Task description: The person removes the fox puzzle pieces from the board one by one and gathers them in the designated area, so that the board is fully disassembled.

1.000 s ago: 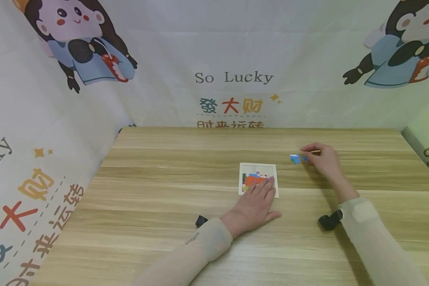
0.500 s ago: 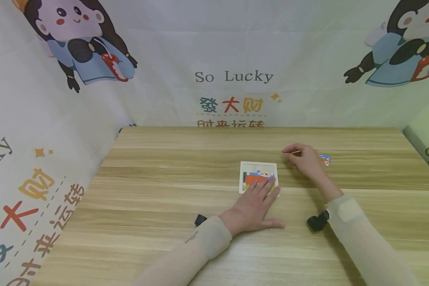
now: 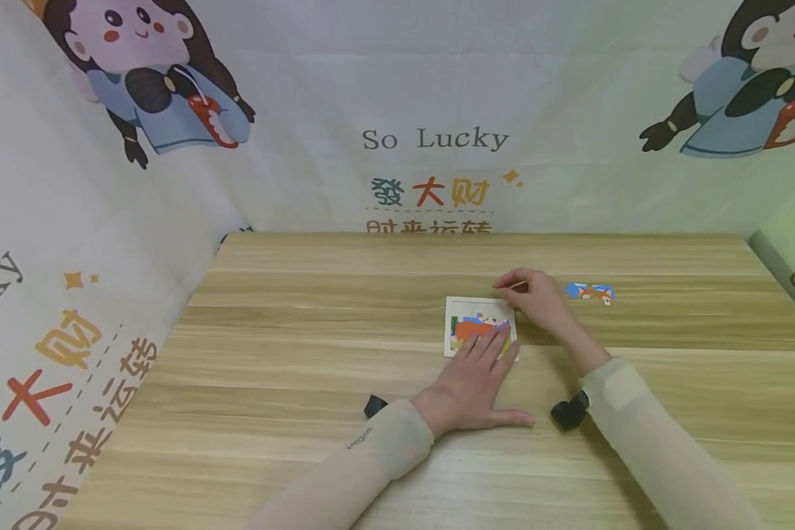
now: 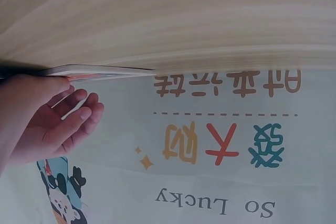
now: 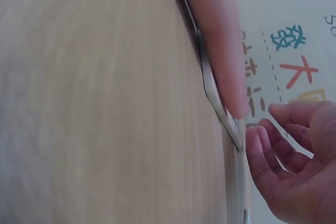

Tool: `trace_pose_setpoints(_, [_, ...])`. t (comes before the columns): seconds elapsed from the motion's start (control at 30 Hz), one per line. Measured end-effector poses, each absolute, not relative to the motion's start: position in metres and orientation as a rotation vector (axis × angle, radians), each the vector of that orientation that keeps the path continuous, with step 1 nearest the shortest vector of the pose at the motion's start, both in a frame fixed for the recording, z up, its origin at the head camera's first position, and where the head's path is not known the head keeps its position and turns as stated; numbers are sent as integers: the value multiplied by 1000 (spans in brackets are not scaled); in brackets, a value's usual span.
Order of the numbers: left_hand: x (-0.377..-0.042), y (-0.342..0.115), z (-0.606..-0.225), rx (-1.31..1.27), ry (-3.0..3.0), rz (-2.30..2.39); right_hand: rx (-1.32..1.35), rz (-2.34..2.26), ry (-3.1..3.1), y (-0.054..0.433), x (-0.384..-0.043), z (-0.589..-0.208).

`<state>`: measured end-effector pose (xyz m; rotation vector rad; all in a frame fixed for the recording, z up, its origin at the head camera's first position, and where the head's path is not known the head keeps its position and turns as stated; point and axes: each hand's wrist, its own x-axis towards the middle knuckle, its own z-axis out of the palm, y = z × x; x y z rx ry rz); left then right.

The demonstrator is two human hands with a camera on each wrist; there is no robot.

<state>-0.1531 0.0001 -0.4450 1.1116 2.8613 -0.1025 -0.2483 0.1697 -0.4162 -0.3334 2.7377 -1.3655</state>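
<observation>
In the head view a puzzle in a square white frame [image 3: 447, 331] lies near the table's middle, showing an orange, blue and green picture. My left hand [image 3: 470, 386] rests on its lower right part with fingers spread, covering some of the picture. My right hand [image 3: 536, 300] is at the frame's upper right corner, fingers loosely curled. In the right wrist view that right hand [image 5: 299, 156] shows a gap between its fingertips and nothing visible in it. Two blue and orange puzzle pieces [image 3: 589, 293] lie side by side just right of the right hand.
Wood-grain table [image 3: 291, 331] surrounds the puzzle. A white printed cloth [image 3: 305, 147] hangs behind the table's far edge and along the left side. Black wrist devices [image 3: 570, 411] sit beside both sleeves.
My right hand has moved left from the loose puzzle pieces to the frame's corner, uncovering two pieces. The blue-green piece seen earlier at its fingertips is out of sight. My left hand stays on the puzzle.
</observation>
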Motion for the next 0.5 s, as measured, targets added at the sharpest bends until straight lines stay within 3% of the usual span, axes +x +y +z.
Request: trace_pose_setpoints(0.5, [-154,-3,-445,1151,2850,-112,-649,-1252,2651,153,-246,-424])
